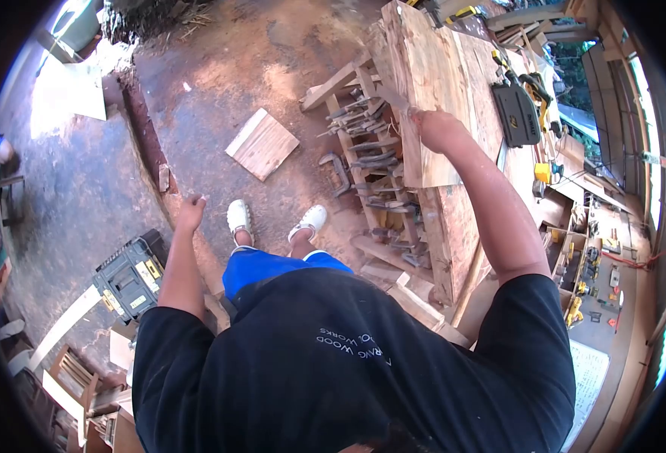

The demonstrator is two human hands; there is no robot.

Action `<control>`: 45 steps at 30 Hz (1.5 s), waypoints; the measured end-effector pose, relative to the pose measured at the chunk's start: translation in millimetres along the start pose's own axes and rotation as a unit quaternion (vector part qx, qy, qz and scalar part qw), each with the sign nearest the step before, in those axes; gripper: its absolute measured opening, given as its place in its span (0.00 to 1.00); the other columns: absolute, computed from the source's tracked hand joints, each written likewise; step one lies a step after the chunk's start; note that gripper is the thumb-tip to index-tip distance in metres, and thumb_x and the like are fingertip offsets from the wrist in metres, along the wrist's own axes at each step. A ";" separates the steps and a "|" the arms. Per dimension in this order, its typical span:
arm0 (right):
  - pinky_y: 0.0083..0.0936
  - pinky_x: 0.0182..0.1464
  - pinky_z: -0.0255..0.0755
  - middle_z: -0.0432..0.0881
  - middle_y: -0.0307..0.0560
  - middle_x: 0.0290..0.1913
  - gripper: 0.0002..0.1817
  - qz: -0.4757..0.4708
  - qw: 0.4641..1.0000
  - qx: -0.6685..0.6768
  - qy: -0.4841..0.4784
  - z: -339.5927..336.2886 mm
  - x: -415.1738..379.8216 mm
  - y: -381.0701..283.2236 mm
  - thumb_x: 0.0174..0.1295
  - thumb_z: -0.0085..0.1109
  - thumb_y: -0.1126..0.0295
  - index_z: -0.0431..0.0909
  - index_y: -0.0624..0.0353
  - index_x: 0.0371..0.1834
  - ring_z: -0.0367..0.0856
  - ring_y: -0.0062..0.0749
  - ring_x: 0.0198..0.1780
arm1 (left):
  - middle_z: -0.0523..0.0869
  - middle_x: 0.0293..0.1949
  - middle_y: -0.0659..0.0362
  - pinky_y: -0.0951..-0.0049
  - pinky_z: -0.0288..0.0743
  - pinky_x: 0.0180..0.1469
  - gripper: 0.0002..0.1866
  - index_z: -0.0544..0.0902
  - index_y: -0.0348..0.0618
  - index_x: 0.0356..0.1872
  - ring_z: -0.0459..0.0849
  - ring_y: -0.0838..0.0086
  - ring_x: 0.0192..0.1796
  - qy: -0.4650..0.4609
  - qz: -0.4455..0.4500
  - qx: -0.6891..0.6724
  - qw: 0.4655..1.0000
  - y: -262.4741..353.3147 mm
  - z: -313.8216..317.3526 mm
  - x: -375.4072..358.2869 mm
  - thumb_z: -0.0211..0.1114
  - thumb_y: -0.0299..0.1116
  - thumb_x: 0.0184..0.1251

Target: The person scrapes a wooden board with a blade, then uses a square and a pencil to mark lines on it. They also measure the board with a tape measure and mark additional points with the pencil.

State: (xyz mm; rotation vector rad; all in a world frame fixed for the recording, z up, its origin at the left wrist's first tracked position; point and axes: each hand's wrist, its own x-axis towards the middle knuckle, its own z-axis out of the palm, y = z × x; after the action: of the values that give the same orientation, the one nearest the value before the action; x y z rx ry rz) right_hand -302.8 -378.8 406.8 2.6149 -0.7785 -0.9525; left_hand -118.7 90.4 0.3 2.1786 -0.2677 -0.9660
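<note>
My right hand (438, 131) is closed at the near face of a thick wooden slab (431, 83) on the workbench. A thin, flat, greyish blade (393, 98) sticks out from its fingers toward the upper left; its handle is hidden in the grip. My left hand (190, 213) hangs low over the floor, away from the bench, with fingers curled in. Whatever it may hold is too small to make out. A square wooden board (263, 144) lies on the floor ahead of my white clogs (239, 217).
Clamps (374, 160) hang in a rack under the bench side. A black tool case (515, 113) and yellow power tools stand on the bench's far side. To the left, a dark toolbox (130, 278) sits on the floor near a long groove (143, 132). Wooden pieces (76, 377) are stacked lower left.
</note>
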 end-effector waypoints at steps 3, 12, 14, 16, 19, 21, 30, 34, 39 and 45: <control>0.41 0.55 0.76 0.83 0.55 0.50 0.21 0.039 0.998 0.013 -0.037 -10.5 -11.9 -4.4 0.66 0.41 0.74 0.73 0.53 0.61 0.82 0.49 0.51 | 0.84 0.50 0.44 0.63 0.72 0.58 0.24 0.81 0.38 0.54 0.82 0.56 0.55 -0.009 -0.012 0.040 0.999 30.5 10.5 -0.9 0.61 0.46 0.65; 0.40 0.52 0.76 0.84 0.56 0.47 0.20 -0.016 0.998 -0.026 -0.063 -2.0 -14.2 2.1 0.65 0.42 0.74 0.76 0.53 0.58 0.82 0.49 0.50 | 0.84 0.51 0.43 0.62 0.72 0.60 0.24 0.81 0.39 0.54 0.81 0.54 0.56 -0.058 0.022 0.011 0.998 102.1 32.1 -9.4 0.63 0.45 0.64; 0.41 0.52 0.76 0.83 0.56 0.47 0.20 -0.003 0.995 0.009 -0.102 -21.6 -49.1 0.1 0.66 0.42 0.73 0.74 0.51 0.60 0.82 0.50 0.50 | 0.84 0.51 0.44 0.62 0.71 0.60 0.23 0.81 0.40 0.54 0.81 0.54 0.56 -0.071 0.023 0.024 0.997 101.6 39.8 -6.4 0.63 0.45 0.64; 0.41 0.52 0.76 0.83 0.57 0.46 0.21 0.009 0.990 0.047 -0.135 -34.6 -82.7 -0.1 0.67 0.41 0.72 0.73 0.50 0.62 0.82 0.51 0.50 | 0.84 0.51 0.45 0.62 0.71 0.60 0.22 0.82 0.42 0.54 0.81 0.55 0.57 -0.084 0.030 0.076 0.993 124.4 41.2 -6.8 0.63 0.45 0.64; 0.42 0.54 0.74 0.82 0.59 0.48 0.23 0.075 0.973 0.210 -0.058 -23.8 -126.0 10.8 0.68 0.44 0.69 0.69 0.45 0.67 0.81 0.54 0.50 | 0.83 0.52 0.46 0.62 0.71 0.60 0.23 0.82 0.42 0.54 0.81 0.56 0.57 -0.129 0.161 0.037 0.978 168.9 75.9 6.6 0.64 0.46 0.63; 0.41 0.56 0.73 0.81 0.61 0.50 0.26 0.110 0.933 0.335 0.067 -5.0 -146.8 13.7 0.67 0.49 0.67 0.66 0.41 0.69 0.79 0.56 0.52 | 0.82 0.54 0.46 0.63 0.70 0.62 0.22 0.81 0.41 0.53 0.79 0.57 0.59 -0.205 0.200 -0.017 0.958 251.3 92.4 -14.6 0.63 0.46 0.65; 0.35 0.65 0.65 0.73 0.61 0.64 0.28 0.174 0.755 0.592 0.222 94.7 -207.2 11.0 0.65 0.51 0.73 0.63 0.58 0.71 0.72 0.49 0.65 | 0.79 0.56 0.42 0.64 0.65 0.64 0.26 0.73 0.34 0.60 0.76 0.54 0.61 -0.216 0.176 -0.360 0.890 459.2 246.7 -38.9 0.48 0.48 0.76; 0.32 0.67 0.62 0.70 0.58 0.67 0.29 0.148 0.725 0.619 0.265 137.3 -215.7 35.5 0.66 0.50 0.75 0.61 0.60 0.72 0.69 0.43 0.68 | 0.82 0.43 0.39 0.56 0.71 0.53 0.25 0.78 0.33 0.47 0.81 0.47 0.49 -0.060 0.271 -0.210 0.937 431.9 275.5 -25.5 0.46 0.49 0.76; 0.30 0.67 0.62 0.69 0.58 0.67 0.29 0.112 0.675 0.670 0.286 170.3 -203.6 59.2 0.67 0.50 0.75 0.60 0.60 0.72 0.69 0.39 0.68 | 0.82 0.37 0.39 0.51 0.71 0.48 0.20 0.79 0.37 0.40 0.81 0.44 0.44 -0.025 0.279 0.068 0.958 373.2 237.2 -31.4 0.48 0.44 0.74; 0.29 0.65 0.63 0.70 0.55 0.67 0.29 0.050 0.651 0.726 0.216 160.3 -168.7 80.1 0.68 0.48 0.76 0.58 0.60 0.73 0.70 0.37 0.66 | 0.75 0.60 0.41 0.59 0.64 0.67 0.25 0.72 0.42 0.63 0.72 0.47 0.64 -0.012 0.245 0.194 0.950 361.1 197.5 27.2 0.52 0.47 0.71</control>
State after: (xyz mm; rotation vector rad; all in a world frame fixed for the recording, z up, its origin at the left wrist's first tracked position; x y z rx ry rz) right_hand -548.0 -358.2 405.6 3.5271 -2.0640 0.8723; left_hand -205.2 -285.8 145.6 2.2750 -1.0315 -0.6930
